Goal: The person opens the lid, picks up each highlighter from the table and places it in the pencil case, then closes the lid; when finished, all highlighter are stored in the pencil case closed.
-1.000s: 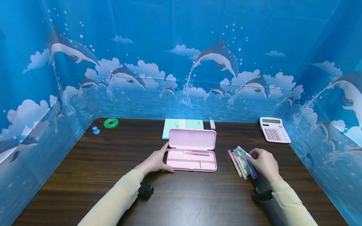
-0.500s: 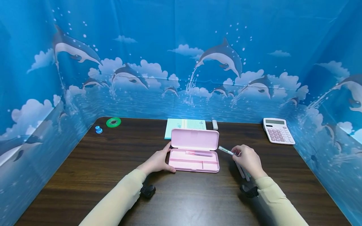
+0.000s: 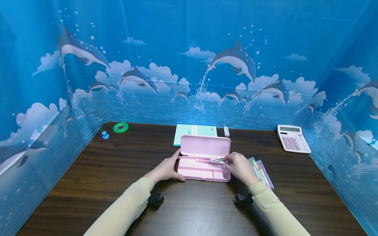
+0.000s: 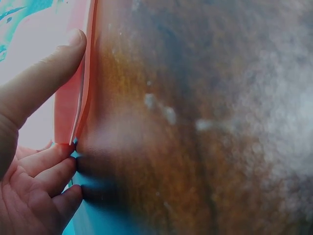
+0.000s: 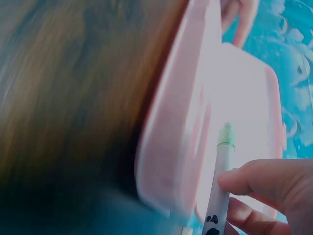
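Note:
A pink pencil case [image 3: 195, 174] lies with its lid raised, its tray split into compartments. My left hand [image 3: 165, 168] grips the case's left end, thumb at the front edge and fingers at the back corner. In the left wrist view the thumb overlaps the case wall [image 4: 71, 107]. My right hand [image 3: 242, 167] pinches a white highlighter pen [image 5: 219, 181] with a green cap and panda print between thumb and fingers. Its capped end points left over the back compartment, where a pink-capped pen [image 3: 202, 160] lies. Several more pens [image 3: 263, 172] lie right of the right hand, partly hidden by it.
Behind the case are a light green notepad [image 3: 179, 133] and a white eraser [image 3: 226, 131]. A calculator [image 3: 293, 139] sits at the back right. Green tape [image 3: 116, 127] and a small blue object [image 3: 105, 135] are at the back left. A dolphin-print curtain [image 3: 153, 108] borders the table.
My right hand has lifted the green-capped highlighter pen from the pile and carried it left over the case. The left hand keeps its grip on the case.

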Motion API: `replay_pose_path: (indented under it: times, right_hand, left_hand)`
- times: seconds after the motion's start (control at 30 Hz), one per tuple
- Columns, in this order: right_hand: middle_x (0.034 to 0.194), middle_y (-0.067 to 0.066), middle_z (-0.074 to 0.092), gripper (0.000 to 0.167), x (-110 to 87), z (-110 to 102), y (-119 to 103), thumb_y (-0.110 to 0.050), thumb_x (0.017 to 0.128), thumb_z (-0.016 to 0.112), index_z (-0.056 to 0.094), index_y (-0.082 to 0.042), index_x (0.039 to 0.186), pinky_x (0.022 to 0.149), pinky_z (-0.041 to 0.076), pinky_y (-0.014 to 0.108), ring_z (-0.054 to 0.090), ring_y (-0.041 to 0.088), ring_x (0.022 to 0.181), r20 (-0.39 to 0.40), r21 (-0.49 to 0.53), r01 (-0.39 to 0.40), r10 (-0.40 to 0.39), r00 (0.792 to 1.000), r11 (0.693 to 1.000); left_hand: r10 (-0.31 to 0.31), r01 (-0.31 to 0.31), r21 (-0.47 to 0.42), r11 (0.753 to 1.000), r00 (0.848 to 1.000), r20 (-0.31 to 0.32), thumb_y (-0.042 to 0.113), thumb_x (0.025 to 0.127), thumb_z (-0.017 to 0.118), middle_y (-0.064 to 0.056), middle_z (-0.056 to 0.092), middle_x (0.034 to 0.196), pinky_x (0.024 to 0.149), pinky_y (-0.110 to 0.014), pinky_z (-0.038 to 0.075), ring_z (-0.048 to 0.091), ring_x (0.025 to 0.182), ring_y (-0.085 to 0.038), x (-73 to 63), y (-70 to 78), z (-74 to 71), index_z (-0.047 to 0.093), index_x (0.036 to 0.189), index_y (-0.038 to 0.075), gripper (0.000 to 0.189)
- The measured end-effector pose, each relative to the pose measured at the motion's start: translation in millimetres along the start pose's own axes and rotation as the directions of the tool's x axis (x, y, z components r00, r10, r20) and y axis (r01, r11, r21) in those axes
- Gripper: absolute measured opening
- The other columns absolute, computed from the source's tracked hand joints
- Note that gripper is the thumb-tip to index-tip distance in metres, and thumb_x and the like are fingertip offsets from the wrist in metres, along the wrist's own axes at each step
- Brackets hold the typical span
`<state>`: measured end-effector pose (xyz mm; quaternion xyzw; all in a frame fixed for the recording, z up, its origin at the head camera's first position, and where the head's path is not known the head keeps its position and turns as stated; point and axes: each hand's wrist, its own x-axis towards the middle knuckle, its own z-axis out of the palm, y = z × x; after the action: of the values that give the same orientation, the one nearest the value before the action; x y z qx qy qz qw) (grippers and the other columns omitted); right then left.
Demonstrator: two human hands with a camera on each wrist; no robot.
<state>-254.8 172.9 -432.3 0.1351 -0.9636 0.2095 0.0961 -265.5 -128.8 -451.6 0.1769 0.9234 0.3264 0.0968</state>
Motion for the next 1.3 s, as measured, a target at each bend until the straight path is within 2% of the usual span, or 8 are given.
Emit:
replay_pose_path:
  times: [0.2,0.37,0.67,1.13,1.3]
  right_hand:
    - [0.075,-0.002,0.059,0.007,6.9,12.4,-16.4,-0.012,0.076,0.076,0.073,-0.015,0.081,0.065,0.046,0.031,0.053,0.012,0.071,0.023,-0.032,0.051,-0.050,0.998,0.998]
    - [0.074,-0.003,0.058,0.007,12.5,17.0,-24.6,-0.013,0.076,0.076,0.072,-0.016,0.080,0.062,0.046,0.030,0.052,0.011,0.069,0.059,-0.028,0.039,-0.037,0.998,0.999]
    - [0.073,-0.005,0.057,0.007,18.7,23.2,-25.3,-0.015,0.077,0.077,0.073,-0.017,0.082,0.061,0.044,0.028,0.050,0.009,0.066,0.088,-0.002,0.018,-0.017,0.996,1.000]
    - [0.075,-0.004,0.061,0.005,16.5,15.8,-21.8,-0.018,0.080,0.075,0.073,-0.015,0.084,0.063,0.046,0.030,0.052,0.011,0.068,0.019,-0.001,0.038,-0.038,0.999,0.999]
    - [0.076,-0.002,0.061,0.006,12.6,8.9,-18.7,-0.017,0.081,0.075,0.073,-0.013,0.085,0.063,0.047,0.029,0.052,0.012,0.068,0.014,0.044,0.021,-0.021,1.000,0.999]
  left_hand:
    - [0.003,-0.003,0.006,1.000,1.000,-0.002,0.038,0.062,0.089,-0.014,0.046,0.143,0.107,-0.046,0.034,0.046,0.128,-0.028,0.7,0.3,0.6,0.010,0.153,0.007,0.125]
    - [0.009,-0.009,0.008,1.000,1.000,-0.002,0.039,0.062,0.088,-0.014,0.045,0.144,0.106,-0.046,0.034,0.045,0.129,-0.029,2.1,-0.3,2.1,0.009,0.153,0.007,0.125]
    - [0.020,-0.020,0.010,1.000,1.000,0.003,0.039,0.062,0.089,-0.015,0.047,0.142,0.106,-0.045,0.035,0.047,0.128,-0.028,4.1,-1.7,2.9,0.008,0.153,0.006,0.126]
    - [0.013,-0.013,0.026,1.000,1.000,0.001,0.041,0.062,0.088,-0.014,0.045,0.144,0.106,-0.046,0.034,0.045,0.129,-0.028,3.0,-3.1,2.8,0.008,0.153,0.006,0.126]
    - [0.014,-0.014,0.010,1.000,1.000,-0.005,0.039,0.062,0.089,-0.014,0.046,0.143,0.106,-0.046,0.034,0.046,0.129,-0.028,0.8,-2.0,1.5,0.008,0.153,0.007,0.126]
